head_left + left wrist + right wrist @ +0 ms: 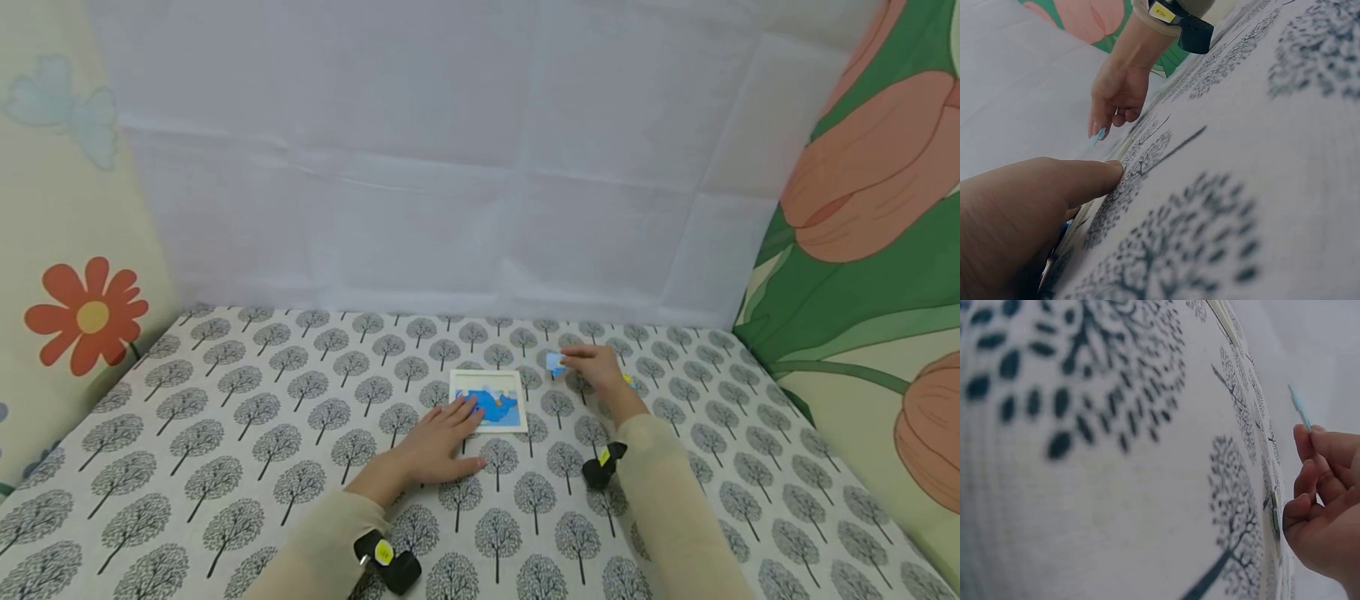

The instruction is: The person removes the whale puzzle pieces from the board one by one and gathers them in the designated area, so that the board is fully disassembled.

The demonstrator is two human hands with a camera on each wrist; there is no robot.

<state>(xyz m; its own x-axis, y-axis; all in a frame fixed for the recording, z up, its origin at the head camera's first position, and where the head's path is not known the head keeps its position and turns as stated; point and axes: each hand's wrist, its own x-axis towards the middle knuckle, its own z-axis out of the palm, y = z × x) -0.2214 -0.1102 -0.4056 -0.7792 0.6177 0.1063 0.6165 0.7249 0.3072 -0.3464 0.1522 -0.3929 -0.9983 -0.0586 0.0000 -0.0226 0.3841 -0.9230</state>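
Note:
A white-framed puzzle board (487, 373) with a blue whale picture (498, 406) lies on the cloth-covered table. My left hand (444, 437) rests on its lower left part, fingers stretched over the picture and thumb apart on the cloth. To the right of the board, my right hand (600, 372) pinches a small light-blue puzzle piece (554, 362) between thumb and fingertips. In the right wrist view the thin piece (1300, 409) is seen edge-on, raised off the cloth. The left wrist view shows the same piece (1097, 136) beyond my left thumb (1094, 178).
Something small and yellow (627, 379), partly hidden, lies beside my right wrist. A tree-print cloth (300, 417) covers the table. White fabric (420, 167) hangs behind it, with flower-patterned panels (847, 167) at the sides. Each wrist wears a black camera (600, 468).

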